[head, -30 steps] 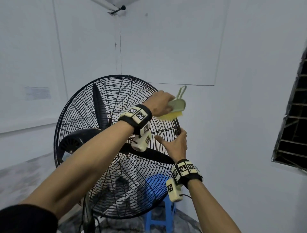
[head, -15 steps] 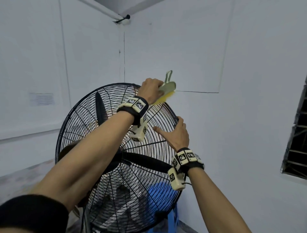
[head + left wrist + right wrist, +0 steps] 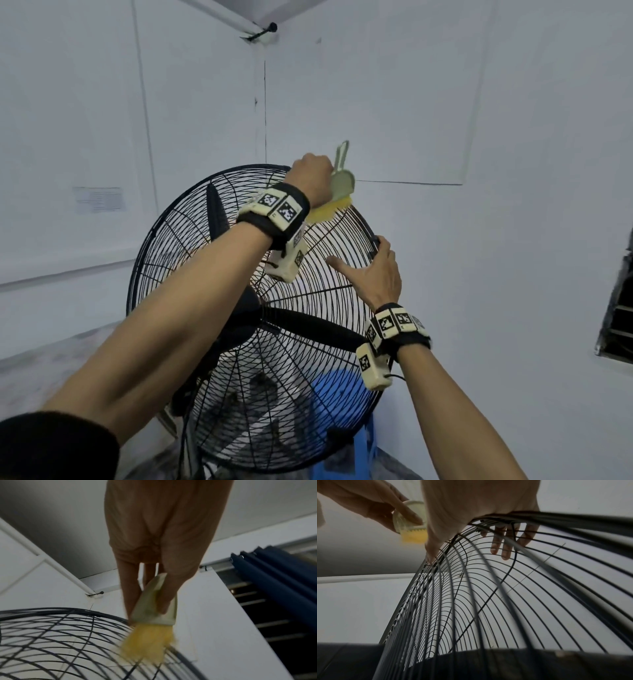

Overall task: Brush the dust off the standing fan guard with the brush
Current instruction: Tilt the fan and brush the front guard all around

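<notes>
Hands at work on a large black standing fan in the corner of a white room. Seen from the head camera, the fan guard (image 3: 191, 260) is a round wire cage filling the lower middle of the view, with dark fan blades (image 3: 318, 327) behind the wires. The left hand (image 3: 313, 176) reaches to about one o'clock on the guard's rim, its fingers curled around a small pale green brush (image 3: 340, 181). The brush's yellow bristles (image 3: 329, 212) touch the wires near the rim; in the left wrist view the bristles (image 3: 147, 645) look blurred against the guard (image 3: 51, 635). The right hand (image 3: 375, 277) holds the rim at about two to three o'clock. Its thumb lies spread across the front wires, and the right wrist view shows its fingers (image 3: 505, 549) hooked over the rim and behind the guard (image 3: 471, 601). Both wrists wear black bands with patterned square tags. A blue stool (image 3: 346, 394) shows through the wires at about five o'clock. A dark barred window (image 3: 616, 315) sits at three o'clock in the view.
</notes>
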### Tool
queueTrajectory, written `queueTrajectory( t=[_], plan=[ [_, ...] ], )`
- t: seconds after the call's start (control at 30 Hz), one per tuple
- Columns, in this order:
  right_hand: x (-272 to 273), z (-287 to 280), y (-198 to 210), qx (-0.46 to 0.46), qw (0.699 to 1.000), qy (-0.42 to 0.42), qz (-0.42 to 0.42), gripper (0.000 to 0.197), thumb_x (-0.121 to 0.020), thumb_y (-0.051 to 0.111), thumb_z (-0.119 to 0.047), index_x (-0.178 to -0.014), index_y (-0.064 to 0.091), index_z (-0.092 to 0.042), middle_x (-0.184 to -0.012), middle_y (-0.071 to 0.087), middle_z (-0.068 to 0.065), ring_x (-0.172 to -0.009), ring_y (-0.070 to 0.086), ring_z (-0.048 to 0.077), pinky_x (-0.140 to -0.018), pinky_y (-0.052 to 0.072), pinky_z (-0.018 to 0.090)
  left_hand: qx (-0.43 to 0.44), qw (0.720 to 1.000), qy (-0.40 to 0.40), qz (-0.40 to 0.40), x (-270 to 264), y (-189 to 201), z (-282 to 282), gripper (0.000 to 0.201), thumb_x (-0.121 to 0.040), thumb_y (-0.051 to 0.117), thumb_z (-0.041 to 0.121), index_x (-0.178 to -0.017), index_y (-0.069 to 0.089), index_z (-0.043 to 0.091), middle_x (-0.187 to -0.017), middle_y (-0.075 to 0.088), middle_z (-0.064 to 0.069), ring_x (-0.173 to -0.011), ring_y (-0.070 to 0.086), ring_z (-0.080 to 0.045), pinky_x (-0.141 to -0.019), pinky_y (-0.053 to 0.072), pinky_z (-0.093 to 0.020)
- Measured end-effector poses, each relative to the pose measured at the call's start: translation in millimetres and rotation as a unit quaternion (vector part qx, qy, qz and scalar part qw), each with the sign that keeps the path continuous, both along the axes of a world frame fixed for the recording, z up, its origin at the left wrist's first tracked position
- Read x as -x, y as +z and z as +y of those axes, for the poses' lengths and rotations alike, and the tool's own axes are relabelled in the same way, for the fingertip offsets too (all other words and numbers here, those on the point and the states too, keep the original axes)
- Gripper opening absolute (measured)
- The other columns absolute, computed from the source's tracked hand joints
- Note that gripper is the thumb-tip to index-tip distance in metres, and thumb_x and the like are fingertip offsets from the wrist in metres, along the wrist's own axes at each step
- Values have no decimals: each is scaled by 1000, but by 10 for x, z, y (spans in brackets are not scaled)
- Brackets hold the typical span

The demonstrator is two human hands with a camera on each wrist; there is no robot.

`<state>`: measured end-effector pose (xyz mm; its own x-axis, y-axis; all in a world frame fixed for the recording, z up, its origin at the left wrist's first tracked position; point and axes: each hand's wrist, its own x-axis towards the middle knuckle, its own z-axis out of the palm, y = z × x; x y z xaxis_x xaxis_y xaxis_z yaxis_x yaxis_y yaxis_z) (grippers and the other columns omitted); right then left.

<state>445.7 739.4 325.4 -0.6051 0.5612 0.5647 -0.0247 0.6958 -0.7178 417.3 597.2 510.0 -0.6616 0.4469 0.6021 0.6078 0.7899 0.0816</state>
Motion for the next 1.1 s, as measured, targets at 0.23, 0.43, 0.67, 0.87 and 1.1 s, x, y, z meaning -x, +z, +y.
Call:
queueTrajectory(
  t=[0.23, 0.43, 0.67, 0.87, 1.1],
  plan=[
    [4, -22, 16, -3, 1000, 4, -1, 126, -51, 60, -100, -147, 29, -24, -139, 50, 5, -126, 51, 29, -104, 45, 54, -54, 998, -27, 28, -87, 160, -102, 35, -89, 70, 5, -124, 70, 8, -115, 66, -19, -111, 63, -36, -91, 55, -40],
    [-15, -4, 0, -3, 1000, -1, -3, 125, -54, 62, -96, -149, 27, -22, -143, 48, 7, -129, 50, 31, -105, 44, 54, -66, 990, -122, 28, 115, -200, -114, 92, -85, 63, -11, -160, 30, 32, -129, 66, -18, -107, 66, -35, -89, 58, -50],
    [18, -7, 10, -7, 1000, -3, -7, 128, -53, 61, -98, -149, 26, -22, -143, 48, 8, -129, 50, 31, -105, 44, 54, -91, 977, -192, 25, 164, -138, -206, 44, -94, 72, 6, -133, 56, 17, -134, 67, -11, -120, 64, -30, -95, 52, -35],
    [32, 15, -5, -4, 1000, -4, -3, 126, -53, 62, -98, -148, 27, -22, -142, 48, 7, -128, 50, 30, -105, 44, 54, -101, 976, -191, 31, 215, -181, -192, 36, -95, 70, 12, -128, 58, 20, -120, 73, -10, -108, 69, -29, -93, 56, -39],
    [12, -5, -3, -7, 1000, 2, 0, 124, -52, 61, -99, -147, 28, -24, -140, 49, 6, -125, 52, 28, -103, 47, 54, -57, 980, -192, -4, 55, 63, -264, 37, -88, 71, 5, -121, 67, 20, -113, 67, 0, -101, 65, -20, -81, 56, -30]
  ],
)
